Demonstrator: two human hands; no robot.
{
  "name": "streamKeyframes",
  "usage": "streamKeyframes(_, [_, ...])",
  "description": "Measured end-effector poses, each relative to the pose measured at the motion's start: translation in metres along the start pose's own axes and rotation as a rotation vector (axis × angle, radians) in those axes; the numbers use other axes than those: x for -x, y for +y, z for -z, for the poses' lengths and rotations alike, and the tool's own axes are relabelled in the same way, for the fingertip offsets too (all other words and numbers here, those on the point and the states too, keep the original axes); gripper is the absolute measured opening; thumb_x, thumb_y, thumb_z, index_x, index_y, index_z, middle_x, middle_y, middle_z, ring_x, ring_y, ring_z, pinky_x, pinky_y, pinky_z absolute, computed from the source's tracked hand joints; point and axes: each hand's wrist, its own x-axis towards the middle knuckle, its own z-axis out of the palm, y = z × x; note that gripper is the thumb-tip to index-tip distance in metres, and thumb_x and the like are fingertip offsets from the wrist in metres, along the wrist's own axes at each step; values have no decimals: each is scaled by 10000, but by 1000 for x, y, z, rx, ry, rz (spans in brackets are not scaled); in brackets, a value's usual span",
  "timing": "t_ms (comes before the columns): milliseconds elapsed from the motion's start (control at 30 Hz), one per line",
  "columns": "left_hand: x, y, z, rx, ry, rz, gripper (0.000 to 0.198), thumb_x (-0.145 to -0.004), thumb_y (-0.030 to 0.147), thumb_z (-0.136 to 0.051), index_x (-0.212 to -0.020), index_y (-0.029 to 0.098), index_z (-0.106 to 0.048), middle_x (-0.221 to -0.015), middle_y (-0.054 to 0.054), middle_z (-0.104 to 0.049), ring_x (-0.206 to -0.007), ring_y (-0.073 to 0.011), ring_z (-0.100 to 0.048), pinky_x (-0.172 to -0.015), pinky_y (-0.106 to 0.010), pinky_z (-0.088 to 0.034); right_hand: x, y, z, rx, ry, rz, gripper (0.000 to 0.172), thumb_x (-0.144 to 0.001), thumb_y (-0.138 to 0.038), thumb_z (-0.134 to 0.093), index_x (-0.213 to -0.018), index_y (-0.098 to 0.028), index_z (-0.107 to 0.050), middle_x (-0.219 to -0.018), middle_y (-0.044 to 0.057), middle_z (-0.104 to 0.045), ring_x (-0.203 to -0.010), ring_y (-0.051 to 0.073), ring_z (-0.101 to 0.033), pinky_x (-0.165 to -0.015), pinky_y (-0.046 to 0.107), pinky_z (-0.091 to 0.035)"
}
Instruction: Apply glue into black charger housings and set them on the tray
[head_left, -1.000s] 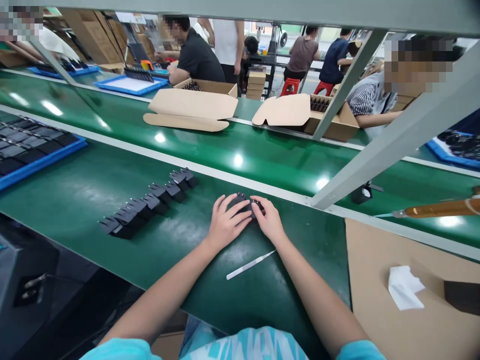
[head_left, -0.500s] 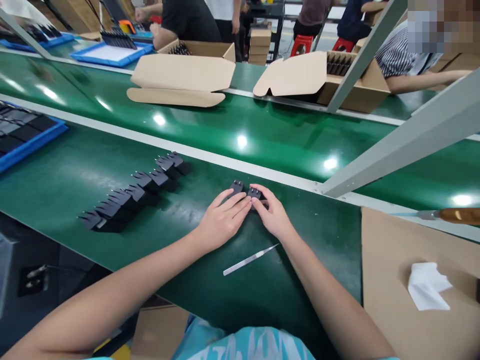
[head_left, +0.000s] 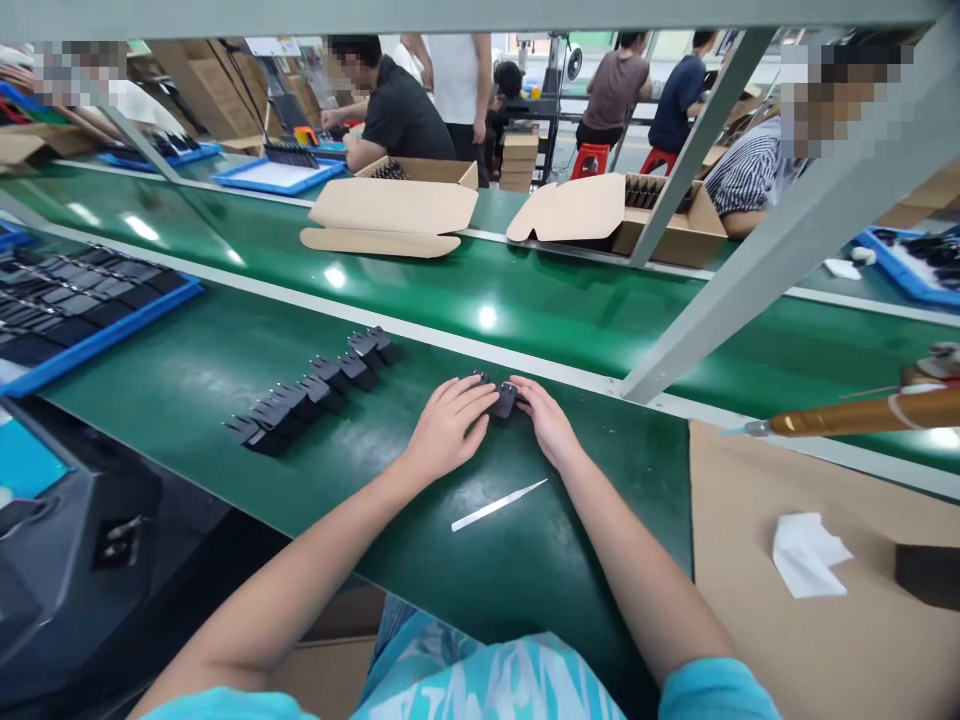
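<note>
Two black plug-in power adapters stand side by side on the green bench, prongs up. My left hand (head_left: 448,425) lies with fingers stretched over the left adapter (head_left: 480,378), mostly covering it, and its fingertips reach the right adapter (head_left: 505,402). Against that adapter's right side rest the fingertips of my right hand (head_left: 549,425), extended rather than wrapped round it. A slim silver pointed tool, like a needle file (head_left: 495,507), lies nearer me. To the left, a slanting row of several black adapters (head_left: 311,395) stands with prongs upward.
A blue tray (head_left: 112,330) of black adapters sits at far left. Beyond a pale rail runs a green conveyor (head_left: 420,290), with open cardboard boxes (head_left: 394,205) and people behind. A metal post (head_left: 697,310) slants at right, near a brown-handled tool (head_left: 847,412) above cardboard (head_left: 750,620) with white paper (head_left: 808,555).
The camera view has tilted up. My right thumb has come off the front of the right adapter, and its fingers have straightened. My left thumb now shows apart from the fingers.
</note>
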Motion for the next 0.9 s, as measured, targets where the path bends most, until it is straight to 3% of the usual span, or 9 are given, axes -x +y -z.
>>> streamKeyframes(100, [5,-13,0,37,6,157,547,-842,196,-598,-1378,164,-490,-1412,-154,-523,-1342,-282,-448,-1105,-493,-382,2,-1,5,20,-87,25,448,-800,-337,-592,-1243,-267,-577,-1297,68,-637,-1235,212,-583,-1052,445,-458])
streamKeyframes(233, [2,-40,-10,245,-161,332,957,-714,274,-735,-1521,161,-233,-1512,-223,-366,-1330,-340,-448,-1019,-505,-461,5,-5,7,108,-163,90,699,-593,-237,-797,-1247,-261,-553,-1330,77,-602,-1246,236,-565,-1073,479,-435])
streamKeyframes(333, [-11,-55,-16,451,-258,359,1024,-685,221,-730,-1544,218,-172,-1474,-200,-433,-1211,-302,-556,-898,-437,-542,6,-6,2,180,-139,148,650,-640,-260,-780,-1242,-231,-537,-1293,102,-608,-1218,241,-578,-1065,504,-438])
streamKeyframes(433, [-23,-59,-12,590,-330,357,942,-688,185,-697,-1521,245,-260,-1361,-150,-554,-1121,-260,-609,-809,-374,-572,4,-4,-5,232,-114,189,705,-676,-283,-765,-1314,-227,-470,-1289,126,-605,-1206,250,-592,-1047,505,-459])
streamKeyframes(533, [-26,-54,-3,619,-367,367,915,-682,194,-698,-1505,250,-303,-1375,-153,-542,-1111,-258,-620,-765,-346,-578,4,-2,-11,286,-95,209,770,-686,-310,-766,-1368,-214,-422,-1312,157,-587,-1203,271,-598,-1039,512,-466])
streamKeyframes(633, [-26,-42,1,535,-339,451,901,-733,311,-721,-1513,221,-280,-1367,-194,-537,-1118,-280,-627,-823,-387,-560,6,-1,-16,329,-75,224,796,-712,-340,-746,-1404,-182,-386,-1307,186,-580,-1179,282,-613,-1035,517,-466])
streamKeyframes(733, [-30,-23,-6,330,-273,520,999,-710,469,-767,-1512,160,-257,-1270,-228,-576,-1102,-322,-632,-889,-441,-517,10,0,-18,356,-66,231,810,-741,-361,-719,-1437,-178,-350,-1324,204,-567,-1144,294,-635,-1014,537,-475])
streamKeyframes(900, [-42,5,-22,31,-306,636,1059,-709,487,-760,-1523,140,-178,-1160,-199,-577,-994,-338,-668,-794,-398,-517,11,5,-15,374,-67,251,902,-679,-315,-765,-1463,-192,-337,-1387,201,-532,-1295,322,-525,-1076,555,-413])
